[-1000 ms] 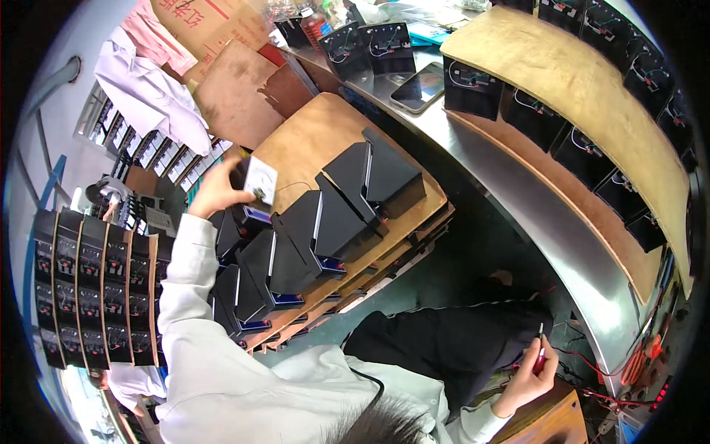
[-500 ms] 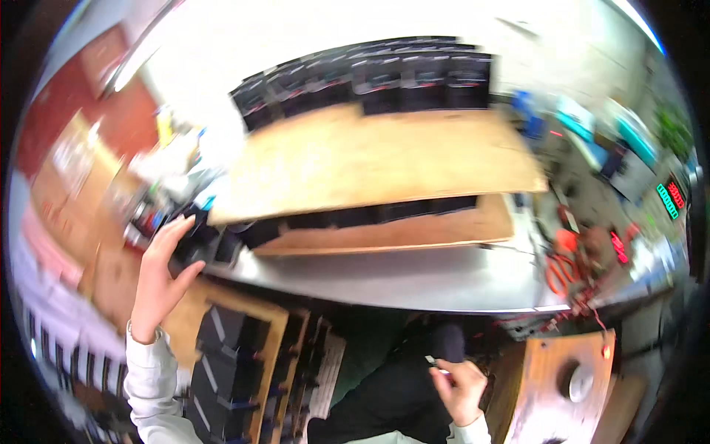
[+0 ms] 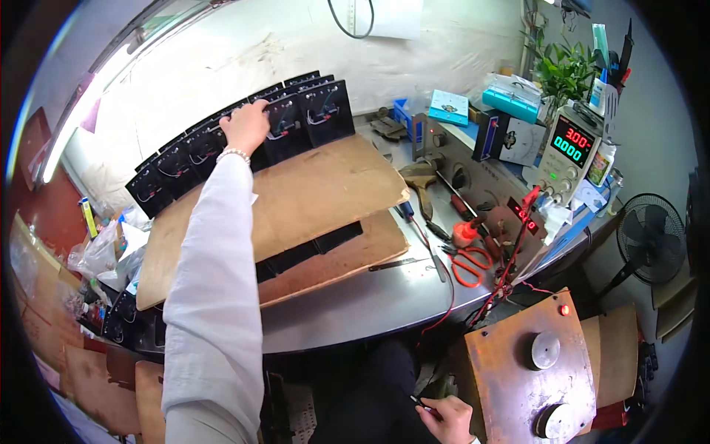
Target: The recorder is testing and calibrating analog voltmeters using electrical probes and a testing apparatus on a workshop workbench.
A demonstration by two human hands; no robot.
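My left hand (image 3: 244,129) is at the upright row of black panels (image 3: 322,111) at the back, its fingers curled over the top of one panel. The panels carry small wired parts and stand on a wooden board (image 3: 325,177), above a second board (image 3: 333,277) with more black pieces between the two. My left forearm reaches across both boards. Low at the right, my right hand (image 3: 451,418) is closed on a slim tool (image 3: 418,402) with a metal tip, over my dark-clad lap.
The steel bench (image 3: 340,318) holds orange scissors (image 3: 470,270), pliers, red leads and a power supply (image 3: 562,148) with lit displays. A box (image 3: 518,385) with two round metal discs and a red lamp is at lower right, near a fan (image 3: 643,237). Plastic bags clutter the left.
My view has swung from the stacked boards to the bench. My left hand held a white piece, then looked open, and now grips a black panel. My right hand still holds the tool.
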